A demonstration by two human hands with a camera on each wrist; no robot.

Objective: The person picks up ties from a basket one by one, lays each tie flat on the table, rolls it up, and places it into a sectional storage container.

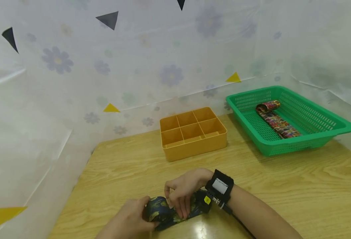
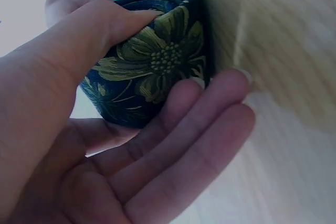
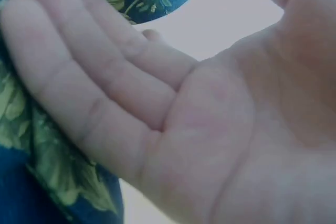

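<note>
Near the front edge of the worktop (image 1: pixel 283 186), the left hand (image 1: pixel 130 220) grips a half-rolled blue flowered cloth (image 1: pixel 170 212) and the right hand's (image 1: pixel 182 192) straight fingers press it; the yellow divider box (image 1: pixel 193 146) holds nothing, and another strip lies in the green basket (image 1: pixel 318 139).

Walls: white translucent plastic sheeting (image 1: pixel 169 49) printed with pale flowers, dotted with black and yellow triangles.
Desk: light wood-grain desk (image 1: pixel 298 186), glossy.
</note>
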